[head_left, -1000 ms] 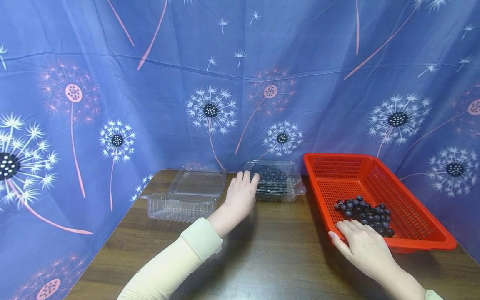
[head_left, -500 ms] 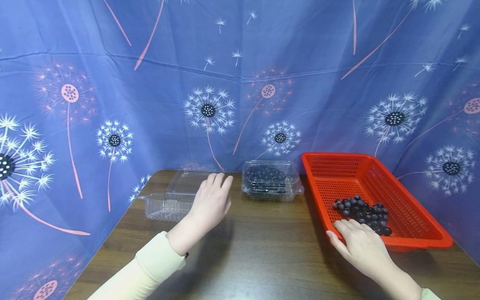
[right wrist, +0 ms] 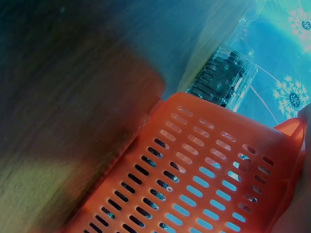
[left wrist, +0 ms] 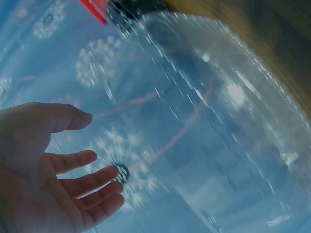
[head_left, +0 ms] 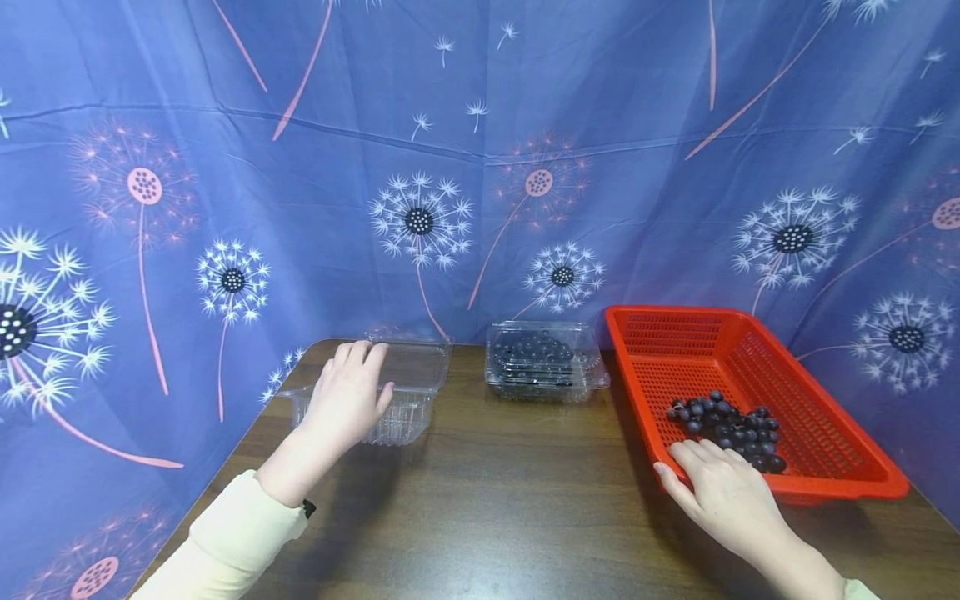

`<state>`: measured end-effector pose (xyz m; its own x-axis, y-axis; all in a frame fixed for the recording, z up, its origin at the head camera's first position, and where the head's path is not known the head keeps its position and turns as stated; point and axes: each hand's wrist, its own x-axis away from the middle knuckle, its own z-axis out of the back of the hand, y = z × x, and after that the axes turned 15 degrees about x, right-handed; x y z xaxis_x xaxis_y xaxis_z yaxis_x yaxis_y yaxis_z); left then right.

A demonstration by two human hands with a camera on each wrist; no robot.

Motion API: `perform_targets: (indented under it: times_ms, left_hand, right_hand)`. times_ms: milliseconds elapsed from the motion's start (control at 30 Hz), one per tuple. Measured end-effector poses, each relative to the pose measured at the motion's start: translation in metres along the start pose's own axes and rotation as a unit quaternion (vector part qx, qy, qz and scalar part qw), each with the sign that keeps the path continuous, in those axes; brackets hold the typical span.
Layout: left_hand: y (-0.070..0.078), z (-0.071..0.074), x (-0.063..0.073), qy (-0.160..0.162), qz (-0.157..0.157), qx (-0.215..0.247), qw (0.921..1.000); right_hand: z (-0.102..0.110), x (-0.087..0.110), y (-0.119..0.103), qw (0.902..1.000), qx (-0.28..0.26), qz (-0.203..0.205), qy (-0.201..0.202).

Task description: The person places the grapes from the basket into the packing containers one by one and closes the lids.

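My left hand (head_left: 345, 398) is over the clear plastic clamshell box (head_left: 408, 417) at the left, whose lid (head_left: 420, 364) is folded back. Relaxed, parted fingers and an empty palm show on this hand (left wrist: 58, 170) in the left wrist view, with the clear box (left wrist: 233, 92) large beside it. At the near left corner of the red plastic basket (head_left: 832, 486), my right hand (head_left: 731, 500) grips the rim, fingers over the inside and thumb outside. A bunch of dark grapes (head_left: 738, 429) lies in the basket near those fingers.
A closed clear clamshell box (head_left: 543, 362) of dark grapes stands at the back, between the open box and the basket. Behind the wooden table (head_left: 510, 500) hangs a blue dandelion-print cloth (head_left: 315, 208). The basket's slotted wall (right wrist: 194, 179) fills much of the right wrist view.
My left hand has moved left, from beside the closed grape box to over the box with its lid back. My right hand stays on the basket's rim.
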<state>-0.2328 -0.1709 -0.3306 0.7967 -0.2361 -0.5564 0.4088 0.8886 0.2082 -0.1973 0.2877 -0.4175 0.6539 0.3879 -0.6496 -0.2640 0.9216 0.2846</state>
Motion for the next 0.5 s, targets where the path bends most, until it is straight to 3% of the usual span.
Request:
perform_targets:
  times_ms: [233, 400, 500]
  left_hand:
    - [-0.033, 0.012, 0.0, -0.037, 0.066, -0.004, 0.9971]
    - [-0.053, 0.018, -0.001, -0.048, 0.096, -0.002, 0.9943]
    - [-0.061, 0.018, 0.001, -0.054, 0.094, 0.003, 0.9941]
  right_hand:
    - [0.0, 0.0, 0.0, 1.0, -0.001, -0.001, 0.002]
    - [0.0, 0.0, 0.0, 1.0, -0.002, -0.001, 0.003]
    - [0.0, 0.0, 0.0, 1.0, -0.002, 0.002, 0.005]
